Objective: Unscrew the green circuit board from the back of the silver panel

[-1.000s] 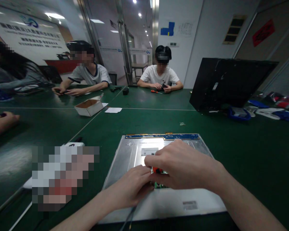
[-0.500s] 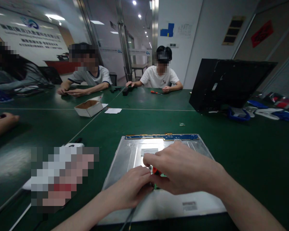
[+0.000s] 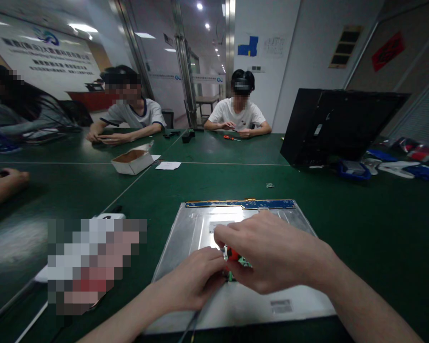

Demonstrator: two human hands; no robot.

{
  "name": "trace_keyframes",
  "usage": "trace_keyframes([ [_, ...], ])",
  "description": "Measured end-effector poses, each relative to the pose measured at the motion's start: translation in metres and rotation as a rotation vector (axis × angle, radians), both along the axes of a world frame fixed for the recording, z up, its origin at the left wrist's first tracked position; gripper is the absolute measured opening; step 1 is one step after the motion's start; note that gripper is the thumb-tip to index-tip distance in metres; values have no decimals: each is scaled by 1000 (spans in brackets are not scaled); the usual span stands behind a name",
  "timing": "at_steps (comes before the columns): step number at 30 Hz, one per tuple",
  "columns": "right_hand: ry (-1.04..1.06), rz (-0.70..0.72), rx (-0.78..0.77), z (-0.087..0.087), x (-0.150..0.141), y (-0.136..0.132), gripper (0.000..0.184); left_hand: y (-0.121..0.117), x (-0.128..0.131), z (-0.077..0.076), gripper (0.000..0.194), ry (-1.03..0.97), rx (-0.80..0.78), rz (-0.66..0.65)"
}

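Note:
A metal-backed display panel (image 3: pixel 175 243) lies flat before me, with a narrow blue circuit board (image 3: pixel 214 204) along its far edge. My right hand (image 3: pixel 271 252) is closed around a screwdriver with a red and black handle (image 3: pixel 232 254), over the panel's middle. Its tip is hidden by my fingers. Beneath it, part of a green circuit board (image 3: pixel 230 276) shows. My left hand (image 3: pixel 202 274) rests beside the right one, fingers curled together at the board's left side; what they pinch is hidden. A dark cable (image 3: pixel 193 321) runs out from under my left hand toward me.
A black monitor-like casing (image 3: pixel 329 128) stands at the right, with a blue tray (image 3: pixel 353 170) beside it. An open white box (image 3: pixel 132 161) and paper (image 3: pixel 168 165) are at centre left. A blurred-out object (image 3: pixel 96 267) lies left. Several people sit around the green table (image 3: pixel 229 181).
My hands stay almost in place; the right one has shifted very slightly, showing more of the red handle. Across the table, a person's hand has drawn back from a black object.

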State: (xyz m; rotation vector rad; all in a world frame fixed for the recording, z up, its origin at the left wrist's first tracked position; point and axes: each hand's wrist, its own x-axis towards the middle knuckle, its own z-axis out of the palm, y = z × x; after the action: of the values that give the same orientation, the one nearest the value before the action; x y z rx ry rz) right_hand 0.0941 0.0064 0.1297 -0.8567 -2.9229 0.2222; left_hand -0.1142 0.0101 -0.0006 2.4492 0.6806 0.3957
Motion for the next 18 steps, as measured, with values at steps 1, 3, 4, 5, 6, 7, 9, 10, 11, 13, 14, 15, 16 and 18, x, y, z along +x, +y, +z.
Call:
trace_keyframes([
  [1,2,10,-11,0,0,0,16,0,0,0,17,-4,1,-3],
  [3,3,15,-32,1,1,-1,17,0,0,0,16,-15,2,-6],
  [4,3,9,-38,0,1,0,17,0,0,-1,15,-20,1,-5],
  [5,1,-2,-41,0,1,0,17,0,0,-1,14,-22,-4,-4],
  [6,-3,-12,-40,-1,1,0,16,0,0,-2,13,-19,-10,-3],
  [7,-8,-22,-34,-2,1,1,15,0,0,-2,13,-15,-15,-3],
  [9,-15,-29,-14,-3,1,1,12,0,0,-2,14,-8,-19,0],
  [10,-12,-27,-6,-3,1,2,11,0,-1,-1,15,-6,-16,2],
  [11,-5,-19,-2,-3,1,1,10,0,-1,-1,15,-8,-11,0],
  [13,14,5,-17,-2,2,1,10,0,0,1,16,-15,6,-10],
  [14,23,17,-31,-1,3,1,13,0,0,2,16,-18,15,-17],
  [15,29,26,-47,-1,4,0,16,0,1,3,15,-21,24,-22],
  [16,31,34,-60,0,5,0,19,0,1,4,14,-24,33,-24],
  [18,24,34,-71,1,6,0,20,0,2,4,11,-20,39,-15],
])
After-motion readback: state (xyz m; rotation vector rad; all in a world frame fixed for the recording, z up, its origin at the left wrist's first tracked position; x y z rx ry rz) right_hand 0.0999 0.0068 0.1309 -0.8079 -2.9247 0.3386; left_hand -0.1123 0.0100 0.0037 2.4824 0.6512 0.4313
